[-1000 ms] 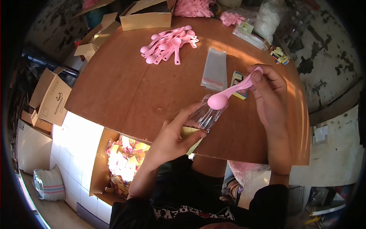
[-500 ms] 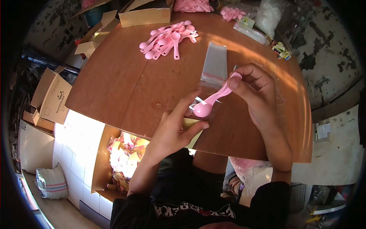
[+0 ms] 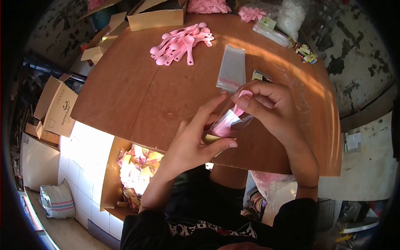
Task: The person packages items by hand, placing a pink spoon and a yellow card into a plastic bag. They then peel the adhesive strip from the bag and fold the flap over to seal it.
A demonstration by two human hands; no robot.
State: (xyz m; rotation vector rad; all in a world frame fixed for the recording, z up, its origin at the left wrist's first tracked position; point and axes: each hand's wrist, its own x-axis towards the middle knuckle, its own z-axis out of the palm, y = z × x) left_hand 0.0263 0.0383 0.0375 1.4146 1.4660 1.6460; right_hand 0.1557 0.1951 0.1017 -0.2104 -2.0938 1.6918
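Note:
Between both hands is a pink spoon (image 3: 239,109), its bowl end inside a clear plastic bag (image 3: 232,121). My right hand (image 3: 270,106) pinches the handle end of the spoon. My left hand (image 3: 200,135) holds the bag near its lower end, thumb and fingers around it, with a yellow card (image 3: 211,138) at the thumb. Just beyond the hands lies a stack of clear bags (image 3: 231,68). A pile of pink spoons (image 3: 179,45) rests farther back on the table. Beside the right hand's fingers is a small printed card stack (image 3: 261,76).
An open carton (image 3: 156,18) stands at the table's (image 3: 112,91) back edge. Plastic packs (image 3: 273,33) and small boxes (image 3: 306,54) lie at the back right. Below the front edge, a carton (image 3: 109,179) holds packed pieces. Another carton (image 3: 58,104) stands at the left.
My right hand has moved down toward my left hand, and the spoon's bowl has gone down into the clear bag. The printed card stack beside the right fingers has come into fuller view.

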